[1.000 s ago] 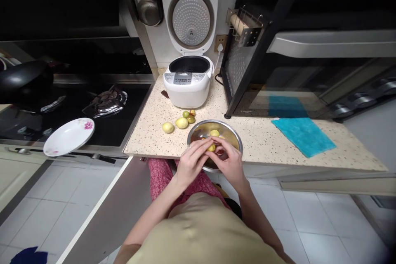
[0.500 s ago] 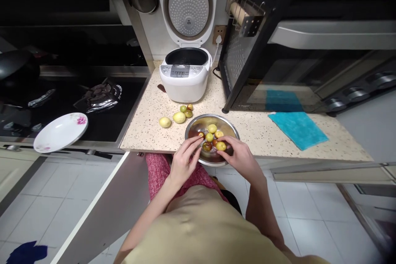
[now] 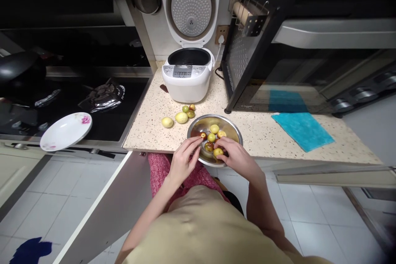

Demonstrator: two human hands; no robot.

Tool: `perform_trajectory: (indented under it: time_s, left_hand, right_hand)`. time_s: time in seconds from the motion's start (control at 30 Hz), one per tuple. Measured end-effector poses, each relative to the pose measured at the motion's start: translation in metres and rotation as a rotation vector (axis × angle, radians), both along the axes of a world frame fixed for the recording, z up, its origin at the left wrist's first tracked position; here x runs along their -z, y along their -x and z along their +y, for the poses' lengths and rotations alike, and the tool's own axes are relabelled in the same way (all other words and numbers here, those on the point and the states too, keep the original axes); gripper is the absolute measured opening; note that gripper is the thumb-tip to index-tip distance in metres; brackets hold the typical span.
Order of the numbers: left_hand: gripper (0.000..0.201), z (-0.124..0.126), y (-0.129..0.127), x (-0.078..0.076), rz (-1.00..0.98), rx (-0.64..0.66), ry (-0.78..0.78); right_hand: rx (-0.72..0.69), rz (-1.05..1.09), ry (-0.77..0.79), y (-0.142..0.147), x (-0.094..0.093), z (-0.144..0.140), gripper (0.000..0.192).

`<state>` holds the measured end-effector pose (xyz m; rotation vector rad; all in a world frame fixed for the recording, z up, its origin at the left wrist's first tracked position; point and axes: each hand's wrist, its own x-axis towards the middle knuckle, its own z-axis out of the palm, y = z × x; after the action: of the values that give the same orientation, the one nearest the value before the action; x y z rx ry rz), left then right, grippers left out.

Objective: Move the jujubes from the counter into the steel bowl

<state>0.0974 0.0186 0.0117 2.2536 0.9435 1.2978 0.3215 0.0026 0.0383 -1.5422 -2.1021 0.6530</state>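
A: Where's the piece being handled?

B: The yellow fruit (image 3: 218, 152) sits inside the metal bowl (image 3: 235, 132), toward its near rim. The right hand (image 3: 235, 156) has its fingers curled about it, thumb on the near side, tips on the far side. Whether they truly grip or only rest there, I can't tell.

A: And the left hand (image 3: 185, 157)?

B: It reaches to the bowl's left rim, fingers and thumb apart with nothing visible between them, tips close beside a dark-red fruit (image 3: 203, 136).

A: How would you do this well?

B: Use a light pinch; skins like these probably bruise. Move each one low over the bowl's floor so it doesn't knock its neighbours. I'd also steady the rim, since the bowl's near edge seems to jut past the worktop (image 3: 256, 136).

A: Any outside the bowl?

B: Five loose fruits (image 3: 181, 117), just behind it and to its left.

A: Anything to read?

B: Behind the bowl, the rice cooker (image 3: 187, 88) has a display (image 3: 182, 74) with segment digits, perhaps all eights; the characters around it are too small. Right of and behind the bowl, the oven (image 3: 278, 70) bears a tiny pale mark, unreadable. I can't make out any brand.
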Motion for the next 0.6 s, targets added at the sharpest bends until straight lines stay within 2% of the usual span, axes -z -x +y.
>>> perform_trajectory:
  time_s: [0.17, 0.33, 0.47, 0.6]
  left_hand:
    - [0.038, 0.027, 0.018, -0.003, 0.072, 0.015, -0.042]
    - [0.036, 0.08, 0.034, -0.007, 0.219, -0.057, -0.102]
    - [0.033, 0.12, 0.033, -0.008, 0.393, -0.093, -0.096]
    - [0.034, 0.143, 0.021, -0.002, 0.538, -0.098, -0.07]
  right_hand:
    - [0.015, 0.047, -0.03, -0.002, 0.004, -0.002, 0.022]
    - [0.052, 0.141, -0.06, -0.005, 0.01, -0.008, 0.017]
    - [0.099, 0.206, -0.088, -0.01, 0.014, -0.014, 0.014]
    - [0.122, 0.222, -0.13, -0.013, 0.014, -0.017, 0.015]
